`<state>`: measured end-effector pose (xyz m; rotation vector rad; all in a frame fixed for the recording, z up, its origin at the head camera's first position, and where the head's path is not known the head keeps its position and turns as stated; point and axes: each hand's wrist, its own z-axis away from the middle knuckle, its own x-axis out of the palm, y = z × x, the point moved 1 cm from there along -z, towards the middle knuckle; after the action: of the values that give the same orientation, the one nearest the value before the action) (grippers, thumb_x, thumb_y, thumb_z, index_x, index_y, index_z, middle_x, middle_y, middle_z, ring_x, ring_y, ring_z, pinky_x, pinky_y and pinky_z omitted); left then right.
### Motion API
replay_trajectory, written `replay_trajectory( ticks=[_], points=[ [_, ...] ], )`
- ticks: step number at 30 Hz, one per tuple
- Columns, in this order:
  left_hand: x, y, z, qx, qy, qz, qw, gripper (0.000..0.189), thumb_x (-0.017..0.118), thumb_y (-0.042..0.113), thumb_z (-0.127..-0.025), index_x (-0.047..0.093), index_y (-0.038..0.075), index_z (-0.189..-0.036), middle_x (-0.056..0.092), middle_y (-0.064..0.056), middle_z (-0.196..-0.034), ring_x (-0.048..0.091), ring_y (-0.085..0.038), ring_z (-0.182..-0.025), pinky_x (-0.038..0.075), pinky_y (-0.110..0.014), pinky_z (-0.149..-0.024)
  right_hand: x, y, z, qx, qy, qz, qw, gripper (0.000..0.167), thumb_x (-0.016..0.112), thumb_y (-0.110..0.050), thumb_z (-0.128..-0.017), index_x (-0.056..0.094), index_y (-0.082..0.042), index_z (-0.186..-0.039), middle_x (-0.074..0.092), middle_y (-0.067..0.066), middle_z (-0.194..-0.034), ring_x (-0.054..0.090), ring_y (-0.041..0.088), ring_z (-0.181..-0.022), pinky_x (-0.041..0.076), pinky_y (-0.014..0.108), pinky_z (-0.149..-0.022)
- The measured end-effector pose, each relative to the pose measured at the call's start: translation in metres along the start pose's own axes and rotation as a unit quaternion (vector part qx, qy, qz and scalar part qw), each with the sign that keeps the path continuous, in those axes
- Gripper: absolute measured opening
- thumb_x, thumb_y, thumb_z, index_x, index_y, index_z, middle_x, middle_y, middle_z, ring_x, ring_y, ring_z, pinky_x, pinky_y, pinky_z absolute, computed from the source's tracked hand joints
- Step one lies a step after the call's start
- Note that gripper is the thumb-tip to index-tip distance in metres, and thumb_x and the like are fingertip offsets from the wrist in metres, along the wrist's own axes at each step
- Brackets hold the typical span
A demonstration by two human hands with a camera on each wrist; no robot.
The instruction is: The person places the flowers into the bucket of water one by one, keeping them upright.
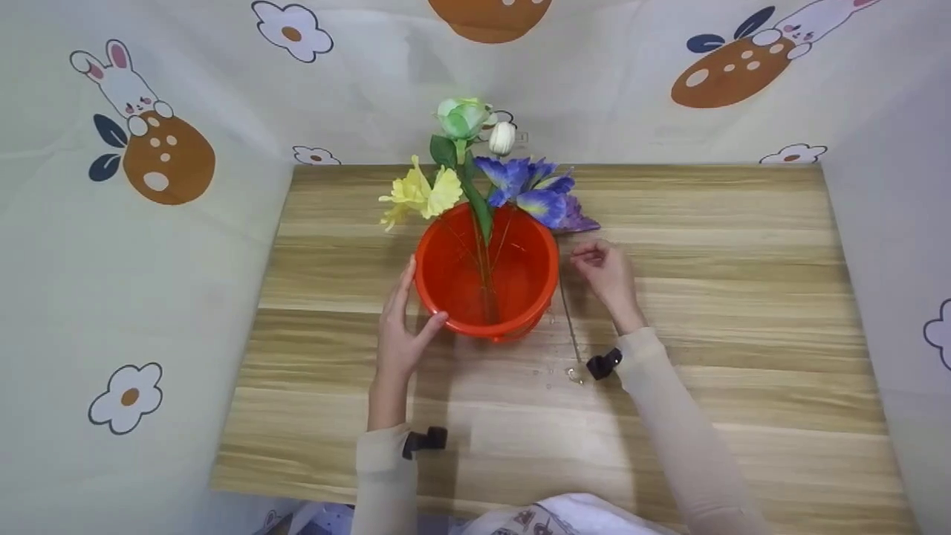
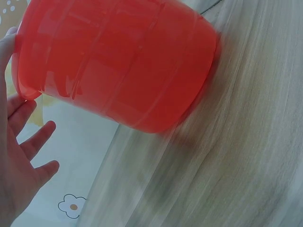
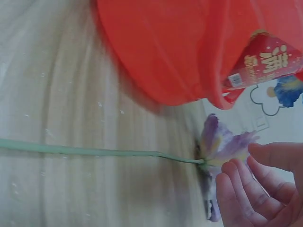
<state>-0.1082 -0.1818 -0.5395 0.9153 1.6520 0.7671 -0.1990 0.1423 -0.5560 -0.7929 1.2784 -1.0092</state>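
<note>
A red bucket (image 1: 487, 327) stands on the wooden table, with artificial flowers leaning on its far rim: a yellow one (image 1: 420, 192), a blue one (image 1: 513, 178), a pale green one (image 1: 462, 119) and a white bud (image 1: 502, 138). My left hand (image 1: 401, 338) rests against the rim's near left side, thumb and straight fingers spread along it. To the bucket's right, a purple flower (image 3: 225, 139) lies on the table, its long green stem (image 3: 94, 151) running toward me. Beside that bloom my right hand (image 1: 605, 279) hovers, fingers loosely bent, holding nothing.
Small clear drops (image 1: 550, 371) dot the wooden table (image 1: 743, 297) near the stem's end. A red label (image 3: 265, 59) is on the bucket's side. Printed cloth walls (image 1: 594, 89) with rabbits and flowers enclose the table at the back and both sides.
</note>
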Motion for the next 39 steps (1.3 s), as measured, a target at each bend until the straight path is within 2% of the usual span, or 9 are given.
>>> replay_trajectory(
  ticks=[6,11,17,22,26,31,39],
  points=[
    [0.001,0.000,0.000,-0.019,-0.004,-0.002,0.9998,0.084,0.076,0.036,-0.083,0.034,0.032,-0.156,0.040,0.008,-0.159,0.039,-0.023,-0.146,0.034,-0.062,-0.116,0.004,0.009,0.000,0.024,-0.010,0.007,0.9996,0.018,0.063,0.001,-0.089,0.068,0.007,-0.104,0.071,0.025,-0.104,0.065,0.013,-0.086,0.050,0.012,-0.073],
    [0.002,0.000,0.000,-0.024,-0.003,-0.001,0.9997,0.085,0.077,0.035,-0.082,0.034,0.033,-0.156,0.040,0.007,-0.159,0.039,-0.023,-0.147,0.034,-0.061,-0.116,0.009,0.015,0.001,0.038,-0.016,0.002,0.9992,0.018,0.062,0.000,-0.088,0.069,0.006,-0.105,0.072,0.024,-0.105,0.064,0.012,-0.084,0.050,0.011,-0.071],
    [0.002,0.000,-0.001,-0.016,-0.002,0.000,0.9999,0.086,0.077,0.033,-0.082,0.033,0.032,-0.156,0.039,0.006,-0.160,0.038,-0.023,-0.147,0.034,-0.061,-0.116,0.013,0.022,0.002,0.050,-0.020,0.017,0.9984,0.020,0.066,-0.007,-0.089,0.070,0.002,-0.106,0.074,0.021,-0.105,0.065,0.007,-0.081,0.050,0.014,-0.070],
    [0.003,-0.001,-0.001,0.007,0.003,0.006,1.0000,0.085,0.076,0.043,-0.084,0.035,0.025,-0.156,0.040,0.001,-0.160,0.039,-0.025,-0.147,0.033,-0.061,-0.117,0.016,0.024,0.003,0.061,-0.021,0.023,0.9977,0.023,0.070,-0.013,-0.089,0.071,0.001,-0.108,0.074,0.020,-0.104,0.064,0.006,-0.079,0.050,0.015,-0.070],
    [0.003,-0.001,0.000,0.011,0.005,0.004,0.9999,0.085,0.074,0.048,-0.085,0.035,0.022,-0.156,0.040,-0.003,-0.160,0.038,-0.028,-0.147,0.032,-0.062,-0.117,0.016,0.026,0.002,0.066,-0.027,0.026,0.9971,0.023,0.071,-0.012,-0.089,0.070,0.001,-0.108,0.074,0.020,-0.105,0.067,0.012,-0.082,0.051,0.015,-0.070],
    [0.002,0.000,0.000,-0.001,0.001,0.002,1.0000,0.086,0.074,0.047,-0.085,0.034,0.024,-0.156,0.039,0.001,-0.161,0.038,-0.027,-0.147,0.033,-0.063,-0.116,0.018,0.028,0.001,0.072,-0.028,0.030,0.9966,0.024,0.073,-0.014,-0.089,0.071,-0.001,-0.109,0.075,0.020,-0.105,0.069,0.020,-0.089,0.051,0.017,-0.072],
    [0.001,-0.001,0.000,-0.006,-0.001,0.009,0.9999,0.084,0.075,0.041,-0.085,0.033,0.028,-0.156,0.038,0.004,-0.161,0.038,-0.026,-0.148,0.032,-0.061,-0.117,0.022,0.031,0.000,0.057,-0.018,0.090,0.9942,0.025,0.075,-0.019,-0.085,0.074,-0.003,-0.105,0.075,0.015,-0.096,0.069,0.023,-0.086,0.048,0.022,-0.069]
  ],
)
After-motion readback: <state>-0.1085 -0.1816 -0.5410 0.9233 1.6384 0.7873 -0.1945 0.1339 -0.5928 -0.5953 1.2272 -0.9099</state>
